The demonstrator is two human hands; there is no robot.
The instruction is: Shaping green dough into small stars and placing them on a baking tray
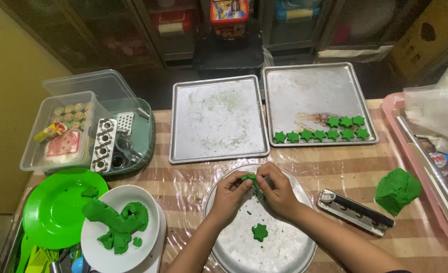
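Both hands meet over a round metal tray (289, 250). My left hand (230, 194) and my right hand (278, 190) pinch a small piece of green dough (249, 177) between their fingertips. One green dough star (259, 232) lies on the round tray below my hands. Several more green stars (330, 130) sit in rows at the front right of a rectangular baking tray (310, 91).
A second rectangular tray (216, 119) lies bare at centre. A green dough block (397, 189) and a metal cutter tool (355, 211) lie at right. At left are a white plate (148, 237) with dough scraps, a green plate (52, 212) and clear plastic boxes (62, 129).
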